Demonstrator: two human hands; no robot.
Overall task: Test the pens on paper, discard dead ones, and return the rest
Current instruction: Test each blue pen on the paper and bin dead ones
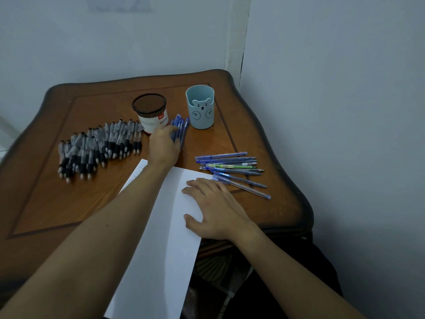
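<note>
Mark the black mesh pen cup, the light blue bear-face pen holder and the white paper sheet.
Black mesh pen cup (150, 124): head view, white label.
Light blue bear-face pen holder (202, 107): head view, bear's face.
White paper sheet (167, 238): head view, bare middle.

Paper cut off at bottom edge, left hand hiding part of mesh cup label

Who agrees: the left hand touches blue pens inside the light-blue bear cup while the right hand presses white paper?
No. Head view: the blue pens lie on the wooden table beside the light-blue bear cup, not inside. The rest stands.
</note>
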